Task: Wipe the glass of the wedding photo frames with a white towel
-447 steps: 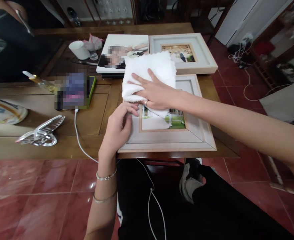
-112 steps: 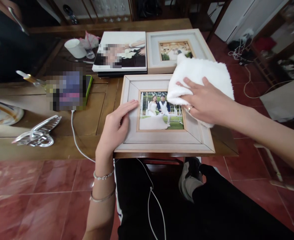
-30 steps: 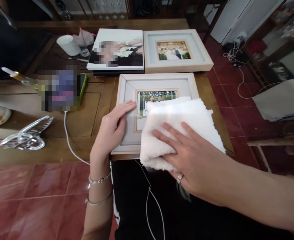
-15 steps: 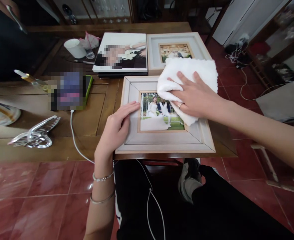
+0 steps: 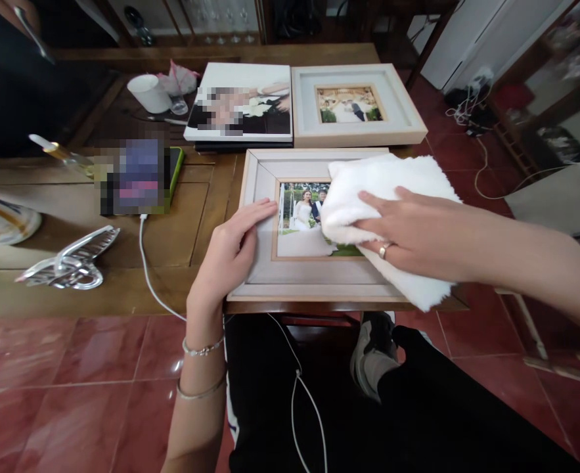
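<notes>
A pale picture frame [image 5: 319, 279] lies flat at the table's front edge, with a wedding photo [image 5: 302, 240] in its middle. My left hand [image 5: 233, 246] rests on the frame's left side, fingers stretched out flat toward the photo. In my right hand [image 5: 398, 230] is a fluffy white cloth [image 5: 398, 177], pressed down over the right part of the frame. A ring shows on one finger. The cloth covers the photo's right portion and hides the frame's right edge, hanging past it.
Behind lie a second framed photo [image 5: 358, 131] and a white-edged photo panel [image 5: 240, 135]. To the left are a phone [image 5: 139, 174] on a white cable [image 5: 146, 269], a silver hair claw [image 5: 73, 263], a glass dropper bottle [image 5: 67, 157] and a white cup [image 5: 149, 93]. Another person's hand [image 5: 21, 23] is at top left.
My right hand has slid the cloth right and toward me, uncovering the second framed photo behind. My left hand has stayed in place on the frame.
</notes>
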A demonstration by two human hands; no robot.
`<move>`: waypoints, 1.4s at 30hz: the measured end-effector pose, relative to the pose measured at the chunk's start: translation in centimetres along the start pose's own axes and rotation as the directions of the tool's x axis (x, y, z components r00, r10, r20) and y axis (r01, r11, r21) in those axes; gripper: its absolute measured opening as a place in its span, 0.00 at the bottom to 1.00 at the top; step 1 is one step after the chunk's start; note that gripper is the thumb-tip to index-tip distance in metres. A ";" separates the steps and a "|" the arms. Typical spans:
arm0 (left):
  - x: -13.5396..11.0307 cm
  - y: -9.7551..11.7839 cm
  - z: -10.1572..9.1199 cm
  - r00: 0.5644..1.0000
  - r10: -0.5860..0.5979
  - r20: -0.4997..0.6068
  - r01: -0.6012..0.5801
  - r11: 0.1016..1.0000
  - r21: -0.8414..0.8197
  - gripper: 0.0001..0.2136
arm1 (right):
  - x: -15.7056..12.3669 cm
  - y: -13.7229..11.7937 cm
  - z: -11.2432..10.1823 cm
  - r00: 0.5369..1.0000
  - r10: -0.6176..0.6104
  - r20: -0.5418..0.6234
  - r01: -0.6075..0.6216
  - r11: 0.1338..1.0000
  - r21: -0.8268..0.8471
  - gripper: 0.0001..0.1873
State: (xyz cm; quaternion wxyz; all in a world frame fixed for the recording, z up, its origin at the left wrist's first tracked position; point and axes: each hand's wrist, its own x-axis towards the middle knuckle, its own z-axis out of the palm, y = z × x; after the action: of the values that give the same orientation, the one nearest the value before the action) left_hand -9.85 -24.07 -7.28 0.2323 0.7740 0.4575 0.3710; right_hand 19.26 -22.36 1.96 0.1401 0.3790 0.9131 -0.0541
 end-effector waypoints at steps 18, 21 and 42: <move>0.1 -0.2 -0.1 1.000 0.012 0.000 -0.012 0.999 0.048 0.22 | 13.3 -3.7 -2.8 0.986 -0.102 -0.129 0.096 0.994 -0.051 0.28; 0.0 -0.1 -0.1 1.000 -0.004 -0.009 0.004 0.998 0.055 0.21 | 13.7 -3.9 -3.0 0.990 -0.073 -0.123 0.064 0.995 -0.080 0.28; -0.1 0.6 -0.1 1.000 0.008 -0.018 -0.007 0.998 0.056 0.20 | 5.1 3.5 0.5 0.977 0.158 -0.143 -0.165 0.986 -0.035 0.26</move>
State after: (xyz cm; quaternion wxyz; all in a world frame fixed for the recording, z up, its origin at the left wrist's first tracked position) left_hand -9.60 -24.39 -6.86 0.2052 0.7785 0.4668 0.3659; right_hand 18.36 -16.55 -0.01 0.0887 0.4513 0.8879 0.0056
